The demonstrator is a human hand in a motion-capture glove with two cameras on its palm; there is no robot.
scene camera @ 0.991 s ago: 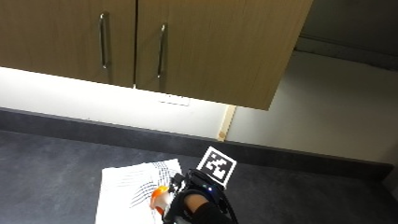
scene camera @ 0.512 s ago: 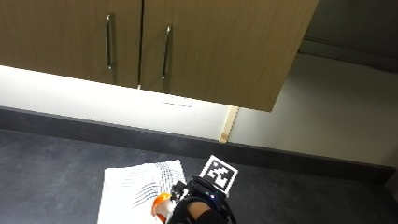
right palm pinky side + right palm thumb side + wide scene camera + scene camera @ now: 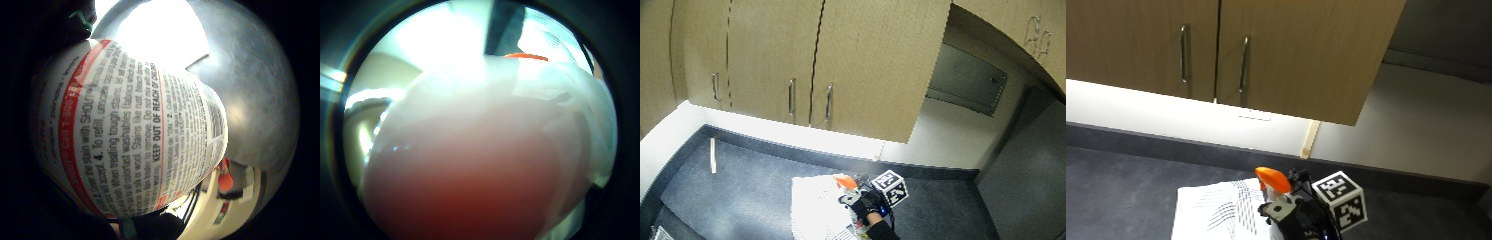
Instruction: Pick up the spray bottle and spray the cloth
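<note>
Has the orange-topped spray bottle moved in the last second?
Yes. The orange-topped spray bottle has risen in the black-gloved right hand; its orange top now stands higher against the white patterned cloth than before.

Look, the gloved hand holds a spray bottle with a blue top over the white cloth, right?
Not quite: the spray bottle top is orange, not blue, as the outside view shows. The gloved right hand does hold it over the white cloth.

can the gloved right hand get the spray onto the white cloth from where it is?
Probably yes. The black-gloved right hand holds the white spray bottle with orange nozzle right beside the white patterned cloth on the dark countertop; nothing lies between.
</note>
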